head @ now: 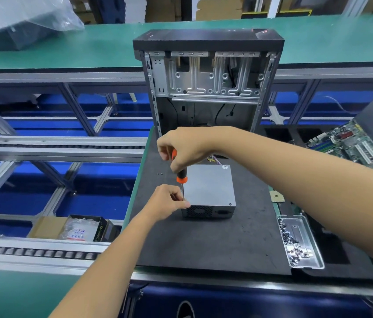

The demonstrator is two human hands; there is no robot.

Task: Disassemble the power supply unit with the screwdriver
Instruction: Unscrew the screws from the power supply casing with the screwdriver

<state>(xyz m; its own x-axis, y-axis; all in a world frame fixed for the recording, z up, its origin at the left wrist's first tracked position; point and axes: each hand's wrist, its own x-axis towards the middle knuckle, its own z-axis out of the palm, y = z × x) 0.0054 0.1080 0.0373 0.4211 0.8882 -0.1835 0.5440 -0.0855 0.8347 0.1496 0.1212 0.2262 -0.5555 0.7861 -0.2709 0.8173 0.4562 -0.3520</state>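
A grey metal power supply unit (210,187) lies flat on a dark foam mat (204,244), its vented face toward me. My right hand (185,148) grips the orange-and-black handle of a screwdriver (182,176) that stands upright, tip down at the unit's near left corner. My left hand (167,203) pinches the thin metal shaft just above that corner, thumb against the unit's edge. The tip itself is hidden behind my fingers. Two small screws (160,173) lie on the mat left of the unit.
An open computer case (208,83) stands behind the unit. A metal tray (300,242) with several screws sits at the right, a motherboard (350,143) beyond it. Roller conveyors and a cardboard box (73,228) lie to the left.
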